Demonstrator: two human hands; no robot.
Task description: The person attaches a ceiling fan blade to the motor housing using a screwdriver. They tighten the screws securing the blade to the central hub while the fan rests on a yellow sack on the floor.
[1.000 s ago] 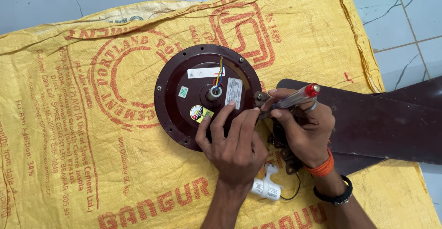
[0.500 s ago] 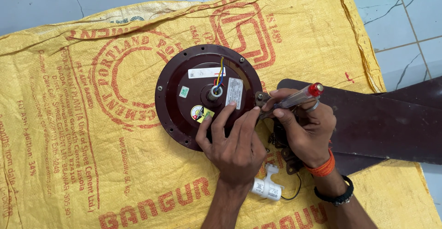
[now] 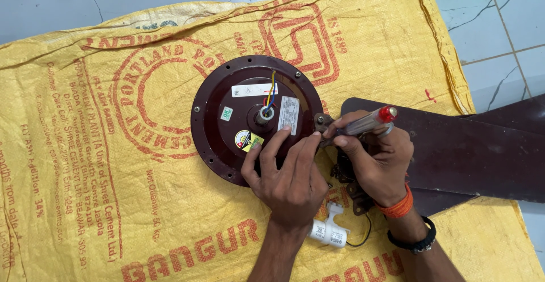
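A round dark-brown ceiling fan motor (image 3: 227,117) lies flat on a yellow woven sack (image 3: 102,146), with coloured wires rising from its centre shaft. My left hand (image 3: 286,177) rests on the motor's lower right edge, fingers spread and pressing down. My right hand (image 3: 372,157) grips a screwdriver (image 3: 363,124) with a clear handle and red cap. Its tip points left at the metal bracket (image 3: 322,122) where a dark-brown fan blade (image 3: 465,151) meets the motor rim.
A small white capacitor (image 3: 329,231) with a black wire lies on the sack between my forearms. More blade brackets sit under my right hand. Grey tiled floor (image 3: 499,26) surrounds the sack.
Both hands stay in place. The screwdriver handle has shifted only slightly, as if turning at the bracket.
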